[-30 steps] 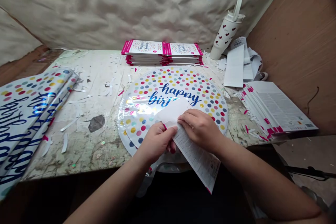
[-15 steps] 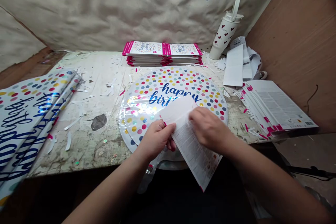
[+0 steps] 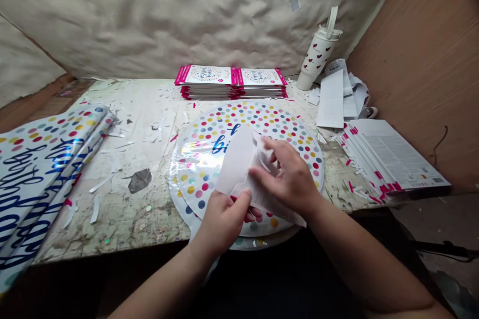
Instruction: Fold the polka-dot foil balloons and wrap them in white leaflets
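- The left hand [image 3: 222, 219] pinches the paper packet [image 3: 235, 162] near its near-left edge, thumb on top, fingers underneath, probably to steady it.
- From here, the right hand [image 3: 290, 174] has its thumb and fingers parted at the packet's gaping edge, perhaps spreading it; I see nothing clamped between them.
- The packet sits above the round polka-dot balloon [image 3: 299, 129], which seems centred for easy reach.
- Its plain white end points away from the person; the long axis seems to slant towards near right, partly hidden.
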The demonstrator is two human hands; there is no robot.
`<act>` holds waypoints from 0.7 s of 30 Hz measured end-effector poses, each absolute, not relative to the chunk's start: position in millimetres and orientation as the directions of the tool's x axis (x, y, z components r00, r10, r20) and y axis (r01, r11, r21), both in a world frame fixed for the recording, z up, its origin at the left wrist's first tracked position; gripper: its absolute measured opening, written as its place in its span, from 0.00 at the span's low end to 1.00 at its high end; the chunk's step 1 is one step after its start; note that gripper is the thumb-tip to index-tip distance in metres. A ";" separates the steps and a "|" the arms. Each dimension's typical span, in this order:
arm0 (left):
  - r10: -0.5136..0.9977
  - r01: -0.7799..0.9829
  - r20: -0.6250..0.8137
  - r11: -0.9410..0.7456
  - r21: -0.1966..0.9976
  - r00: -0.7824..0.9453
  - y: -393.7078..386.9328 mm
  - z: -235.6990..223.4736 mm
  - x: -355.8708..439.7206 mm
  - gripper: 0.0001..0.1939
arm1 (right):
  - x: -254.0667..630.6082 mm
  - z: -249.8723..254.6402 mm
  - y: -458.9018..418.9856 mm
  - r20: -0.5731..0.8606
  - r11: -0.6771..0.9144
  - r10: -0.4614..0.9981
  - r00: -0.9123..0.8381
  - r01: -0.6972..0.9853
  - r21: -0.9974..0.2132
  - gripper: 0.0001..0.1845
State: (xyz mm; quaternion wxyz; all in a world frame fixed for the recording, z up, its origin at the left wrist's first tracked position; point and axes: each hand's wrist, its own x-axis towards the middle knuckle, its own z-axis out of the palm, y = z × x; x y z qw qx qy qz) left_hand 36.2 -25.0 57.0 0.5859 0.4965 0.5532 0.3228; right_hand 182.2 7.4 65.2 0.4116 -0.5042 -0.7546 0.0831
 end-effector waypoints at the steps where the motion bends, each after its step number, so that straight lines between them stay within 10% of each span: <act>1: 0.922 0.174 -0.342 0.312 0.934 0.184 -25.2 56.5 32.7 0.20 | 190.9 68.7 13.9 0.533 0.475 0.835 -0.136 0.666 -0.575 0.15; 7: 0.906 0.078 -0.418 0.413 0.908 0.071 -19.7 44.2 12.0 0.18 | 280.4 94.1 -15.4 0.006 0.425 0.887 -0.462 0.812 -0.401 0.16; 10: 0.899 0.029 -0.425 0.425 0.905 0.105 -24.1 43.9 22.5 0.18 | 262.6 86.9 -38.9 0.151 0.417 0.908 -0.390 0.875 -0.245 0.40; 15: 0.966 0.117 0.041 -0.073 0.990 0.256 -23.6 49.6 15.6 0.23 | 205.7 58.9 -32.4 0.501 0.565 0.783 -0.369 0.760 -0.322 0.27; 18: 0.831 0.428 0.545 -0.536 0.728 0.113 -10.0 49.2 -18.3 0.44 | 213.0 51.2 -14.1 0.657 0.719 0.658 -0.368 0.567 -0.402 0.20; 21: 0.628 0.528 0.631 -0.761 0.377 0.455 -1.1 45.7 -43.3 0.36 | 225.3 41.6 -0.9 0.692 0.799 0.579 -0.431 0.471 -0.374 0.13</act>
